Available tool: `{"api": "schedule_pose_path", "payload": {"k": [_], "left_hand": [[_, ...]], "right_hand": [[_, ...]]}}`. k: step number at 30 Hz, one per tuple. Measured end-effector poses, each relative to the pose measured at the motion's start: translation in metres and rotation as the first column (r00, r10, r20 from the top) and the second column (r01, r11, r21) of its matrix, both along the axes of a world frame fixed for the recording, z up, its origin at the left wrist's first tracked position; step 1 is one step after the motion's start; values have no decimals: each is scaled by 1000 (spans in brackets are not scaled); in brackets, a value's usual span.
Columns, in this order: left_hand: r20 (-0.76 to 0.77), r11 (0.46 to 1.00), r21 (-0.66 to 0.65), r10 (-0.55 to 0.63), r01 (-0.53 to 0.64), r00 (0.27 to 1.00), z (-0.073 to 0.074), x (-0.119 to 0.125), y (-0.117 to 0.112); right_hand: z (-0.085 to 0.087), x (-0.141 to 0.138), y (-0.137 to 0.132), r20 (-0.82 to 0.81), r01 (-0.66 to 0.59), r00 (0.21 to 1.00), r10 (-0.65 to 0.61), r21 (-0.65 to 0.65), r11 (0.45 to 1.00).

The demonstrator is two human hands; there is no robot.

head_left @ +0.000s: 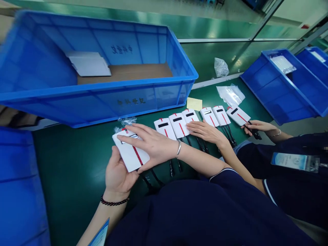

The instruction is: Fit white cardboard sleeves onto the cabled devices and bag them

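Note:
My left hand (120,172) is closed around the lower left side of a white box-shaped device (130,153), supporting it from below. The device has a display window, a red stripe and black cables (155,176) hanging from its lower end. Across its upper face lies my right hand (153,140), fingers stretched out and spread, thumb by the lower right corner. Clear plastic wrap (126,121) lies just behind the device. To the right, a row of similar white devices (164,128) rests on the green table, cables toward me.
A large blue crate (102,100) with white flat pieces (89,65) stands behind. A co-worker's hand (205,131) touches the row; their other hand (261,126) holds a device's cables. Plastic bags (230,95), a yellow note (194,104) and blue bins (279,85) are farther right.

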State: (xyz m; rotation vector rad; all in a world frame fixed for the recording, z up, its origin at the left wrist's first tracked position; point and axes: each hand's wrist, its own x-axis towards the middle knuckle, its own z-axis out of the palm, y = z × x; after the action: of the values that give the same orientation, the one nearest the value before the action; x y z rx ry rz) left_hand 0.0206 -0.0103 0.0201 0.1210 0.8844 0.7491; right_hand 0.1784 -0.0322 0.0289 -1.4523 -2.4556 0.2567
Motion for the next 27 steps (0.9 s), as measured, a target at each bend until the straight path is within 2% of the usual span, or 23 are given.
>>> {"api": "schedule_pose_path", "payload": {"k": [6, 8, 10, 12, 14, 16, 18, 20, 22, 25, 27], "left_hand": [[119, 999, 40, -41, 36, 992, -14, -7, -1], [184, 995, 63, -84, 74, 979, -19, -11, 1], [220, 990, 83, -126, 110, 967, -20, -15, 3], [211, 987, 80, -153, 139, 965, -18, -18, 3], [174, 988, 61, -152, 143, 973, -12, -19, 3], [139, 993, 31, -117, 114, 983, -6, -20, 3], [122, 997, 7, -80, 79, 989, -4, -24, 4], [122, 999, 5, -34, 33, 992, -6, -32, 7], [141, 999, 34, 19, -24, 990, -12, -42, 11], [217, 987, 130, 67, -97, 974, -24, -57, 17], [269, 973, 195, 69, -124, 961, -30, -63, 20]], "right_hand": [[-12, -4, -3, -132, -33, 991, 30, -21, 999], [-10, -2, -1, -148, -46, 988, 45, -3, 999], [-1, 5, 8, -153, -33, 987, 46, 88, 996], [17, 15, 29, -129, 66, 991, -38, 221, 973], [37, 23, 61, -45, 232, 972, -229, 316, 920], [54, 26, 94, 119, 347, 910, -398, 309, 885], [62, 25, 118, 275, 413, 835, -476, 256, 874], [59, 20, 126, 339, 431, 796, -501, 263, 863], [48, 15, 119, 313, 398, 796, -518, 373, 838], [29, 10, 97, 237, 308, 810, -536, 607, 733], [22, 7, 84, 204, 256, 820, -536, 706, 660]]}}
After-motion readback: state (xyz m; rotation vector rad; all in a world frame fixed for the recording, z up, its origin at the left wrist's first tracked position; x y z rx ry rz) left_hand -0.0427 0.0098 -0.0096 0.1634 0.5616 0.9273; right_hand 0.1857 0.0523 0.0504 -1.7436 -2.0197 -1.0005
